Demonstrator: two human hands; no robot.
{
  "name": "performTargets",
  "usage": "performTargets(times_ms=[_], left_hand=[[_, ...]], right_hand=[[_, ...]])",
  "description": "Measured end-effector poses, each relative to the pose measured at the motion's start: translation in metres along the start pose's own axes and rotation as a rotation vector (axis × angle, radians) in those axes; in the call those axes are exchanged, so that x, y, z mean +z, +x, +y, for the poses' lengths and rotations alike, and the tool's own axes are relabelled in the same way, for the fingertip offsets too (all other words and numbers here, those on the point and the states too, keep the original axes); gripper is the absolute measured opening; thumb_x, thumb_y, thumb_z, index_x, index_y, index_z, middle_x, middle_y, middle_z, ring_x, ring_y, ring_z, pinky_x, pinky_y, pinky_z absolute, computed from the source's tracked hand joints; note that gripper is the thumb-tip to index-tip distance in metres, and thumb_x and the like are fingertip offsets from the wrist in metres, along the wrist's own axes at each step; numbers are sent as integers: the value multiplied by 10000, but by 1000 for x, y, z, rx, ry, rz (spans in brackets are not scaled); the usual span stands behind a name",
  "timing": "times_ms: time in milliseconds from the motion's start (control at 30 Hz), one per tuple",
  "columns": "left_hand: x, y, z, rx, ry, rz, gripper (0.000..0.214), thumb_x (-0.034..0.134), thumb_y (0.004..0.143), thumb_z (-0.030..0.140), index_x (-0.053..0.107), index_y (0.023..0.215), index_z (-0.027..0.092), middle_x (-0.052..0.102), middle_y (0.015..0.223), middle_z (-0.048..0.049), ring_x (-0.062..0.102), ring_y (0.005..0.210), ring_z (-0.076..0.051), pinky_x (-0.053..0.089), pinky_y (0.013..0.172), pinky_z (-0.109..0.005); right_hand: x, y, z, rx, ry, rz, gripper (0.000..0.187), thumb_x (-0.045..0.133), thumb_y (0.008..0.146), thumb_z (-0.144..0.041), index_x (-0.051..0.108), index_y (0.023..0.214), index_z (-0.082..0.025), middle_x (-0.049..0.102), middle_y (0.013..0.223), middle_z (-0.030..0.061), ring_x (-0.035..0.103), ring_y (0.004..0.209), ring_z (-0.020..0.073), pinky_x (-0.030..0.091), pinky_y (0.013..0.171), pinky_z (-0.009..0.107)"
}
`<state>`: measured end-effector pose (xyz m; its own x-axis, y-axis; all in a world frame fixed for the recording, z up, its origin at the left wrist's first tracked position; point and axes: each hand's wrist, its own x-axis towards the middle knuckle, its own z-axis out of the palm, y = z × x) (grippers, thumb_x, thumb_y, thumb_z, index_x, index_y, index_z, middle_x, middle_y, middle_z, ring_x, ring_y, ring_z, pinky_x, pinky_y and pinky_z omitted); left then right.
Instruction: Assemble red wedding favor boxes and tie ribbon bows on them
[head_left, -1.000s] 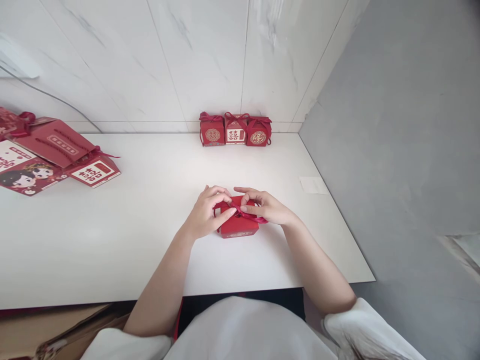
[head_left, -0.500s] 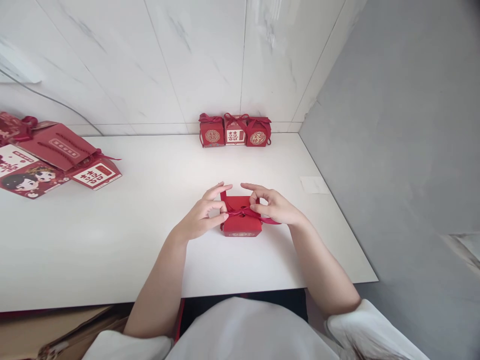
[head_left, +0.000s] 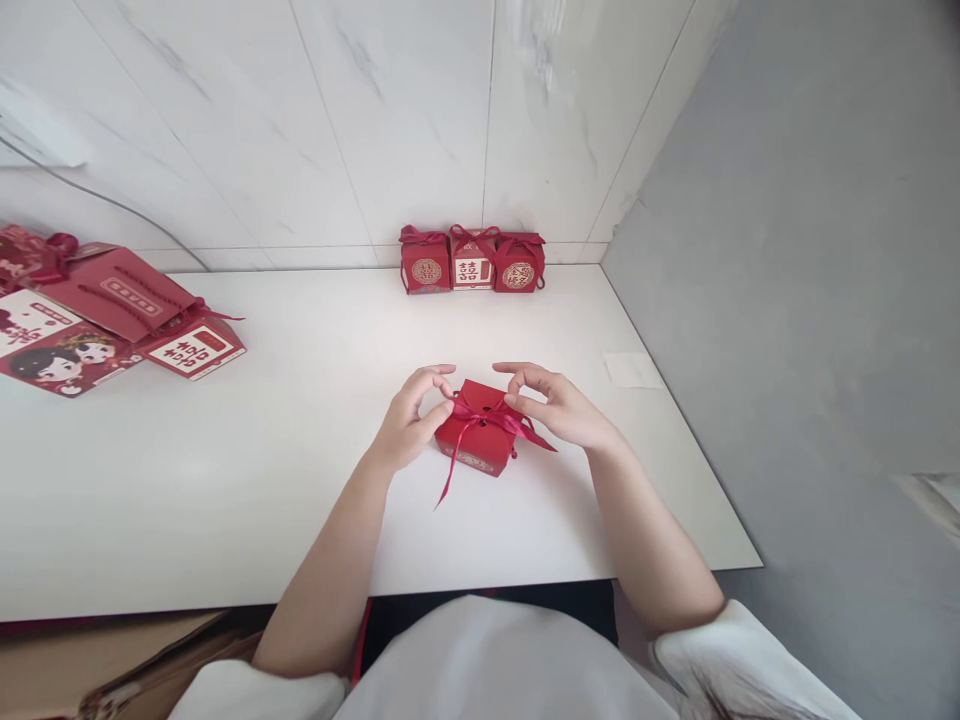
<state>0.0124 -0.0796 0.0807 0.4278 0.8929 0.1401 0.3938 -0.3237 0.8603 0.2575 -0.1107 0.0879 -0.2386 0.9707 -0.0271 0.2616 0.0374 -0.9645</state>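
The fingers (head_left: 444,409) of both hands are at a dark red ribbon (head_left: 484,421) in the head view: the thumb and forefinger of the left hand (head_left: 409,425) pinch its left loop, while the thumb and forefinger of the right hand (head_left: 559,407) pinch its right loop, the other fingers of each hand being loosely curved and held away from it. The ribbon is knotted as a bow over the top of a red box (head_left: 493,446), with one loose end trailing down past the front left of the box toward the near edge of the table and the other slanting out to the right. The box sits between the two hands on the white table (head_left: 300,480), turned slightly at an angle, with a pale printed pattern on its near face. Farther back, by the tiled wall (head_left: 420,120), three small boxes (head_left: 472,272) stand side by side in a row, each topped with red ribbon. On the left side of the table is a group of larger red packages (head_left: 124,290), among them one with a cartoon couple and one with a white label. A pale rectangular patch (head_left: 634,370) lies near the table's right edge, beside a grey wall (head_left: 810,280).
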Motion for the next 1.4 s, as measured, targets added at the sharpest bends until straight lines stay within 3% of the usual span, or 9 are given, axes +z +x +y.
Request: performTargets(times_ms=[67,167,367,500,733,900,1000,1200,1400], left_hand=[[10,1,3,-14,-54,70,130,548,920,330,624,969,236,586,1356,-71,518,1314,-246,404,1119,-477],[22,1,7,-46,-62,110,208,631,884,435,695,909,238,581,1341,-77,517,1311,-264,448,1078,-441],[32,0,7,-81,-88,26,179,707,824,415,704,824,236,549,1367,-66,564,1244,-269,498,1017,-438],[35,0,6,-91,-85,-2,138,691,821,353,659,821,218,550,1335,-78,611,1159,-259,540,939,-420],[31,2,9,-94,-95,-79,81,649,817,275,608,780,216,585,1289,-51,631,1101,-240,555,878,-391],[26,3,9,-109,-168,-145,89,627,826,290,593,790,215,585,1289,-60,623,1107,-255,554,870,-416],[24,3,8,-110,-200,-168,96,635,831,299,593,800,218,581,1291,-57,606,1145,-256,532,924,-424],[24,3,8,-109,-192,-171,102,642,838,309,593,816,223,587,1258,-44,608,1128,-241,523,940,-409],[25,4,8,-103,-205,-194,80,646,837,300,611,840,229,584,1269,-38,602,1131,-232,524,947,-397]], right_hand=[[-1,0,0,23,-33,-4,274,611,897,-479,635,782,-231,524,1466,54,489,1347,289,310,1145,486],[-6,-1,0,54,-55,-53,391,563,908,-567,656,743,-225,545,1442,72,497,1341,298,312,1142,489],[-8,-2,2,12,-46,-121,236,685,844,-490,689,798,-259,522,1459,48,528,1307,312,398,1089,502],[4,1,4,20,30,-75,257,613,886,-482,642,797,-244,500,1478,47,611,1183,283,517,942,472],[13,5,7,-181,-71,0,224,551,946,-431,572,827,-243,618,1331,47,377,1448,244,298,1174,462],[6,6,7,-80,7,-38,254,551,934,-504,609,933,-257,611,1319,55,548,1287,262,425,1074,456],[3,4,3,-122,18,-90,264,540,939,-503,636,995,-263,567,1377,58,542,1285,259,443,1057,445],[5,2,0,-145,-34,-148,214,593,919,-452,633,832,-259,575,1374,37,584,1219,260,438,1067,462],[13,12,10,-177,143,-179,249,628,905,-457,630,801,-231,547,1420,52,547,1290,240,419,1087,425]])
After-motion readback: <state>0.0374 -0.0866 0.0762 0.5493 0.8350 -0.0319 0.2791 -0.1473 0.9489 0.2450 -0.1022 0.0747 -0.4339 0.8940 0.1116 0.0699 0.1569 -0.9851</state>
